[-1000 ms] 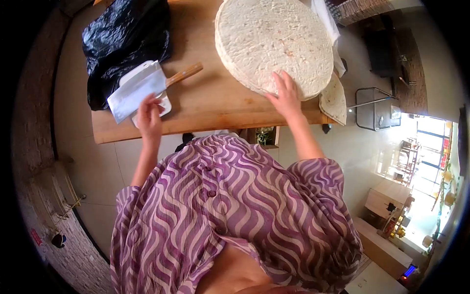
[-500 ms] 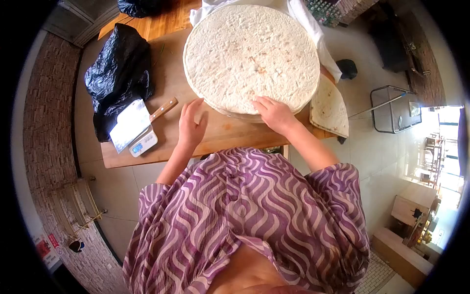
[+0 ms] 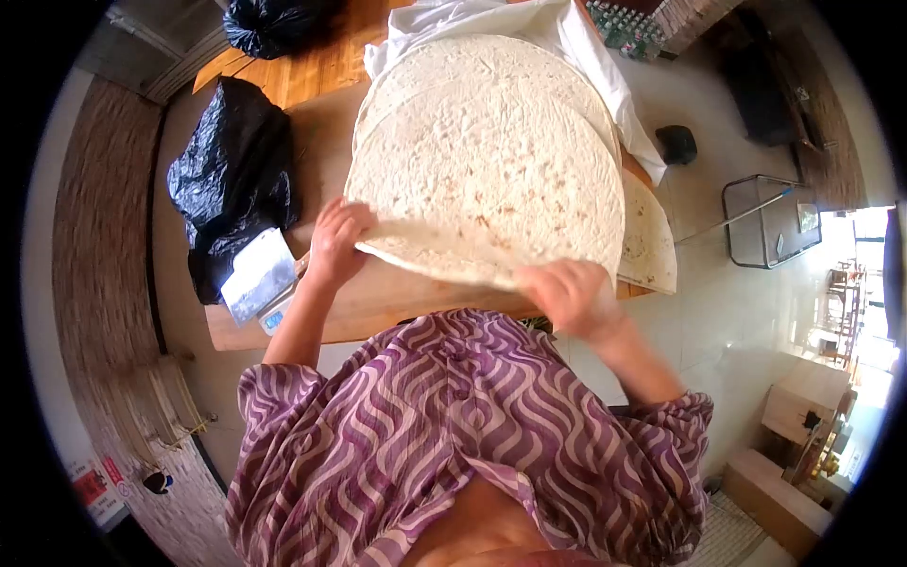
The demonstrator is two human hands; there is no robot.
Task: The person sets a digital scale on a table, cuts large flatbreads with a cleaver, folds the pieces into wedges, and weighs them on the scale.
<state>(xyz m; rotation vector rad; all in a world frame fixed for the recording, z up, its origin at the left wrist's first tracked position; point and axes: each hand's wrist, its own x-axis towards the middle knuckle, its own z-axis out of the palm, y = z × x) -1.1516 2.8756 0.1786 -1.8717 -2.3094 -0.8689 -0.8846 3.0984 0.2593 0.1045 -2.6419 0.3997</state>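
The left hand [image 3: 340, 236] and right hand [image 3: 572, 295] each have their grip closed on the near edge of the top flatbread [image 3: 491, 170], which lies off-centre over the stack [image 3: 458, 59] on the tabletop [image 3: 326, 142]. A cleaver [image 3: 260, 274] lies beside a black bag [image 3: 236, 161]

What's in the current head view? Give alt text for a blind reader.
Left hand and right hand hold the near edge of a large round flatbread, offset from another flatbread beneath. At left, a cleaver lies over a digital scale beside a black plastic bag.

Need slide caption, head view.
Left hand and right hand hold a large flatbread by its near edge, above another flatbread.
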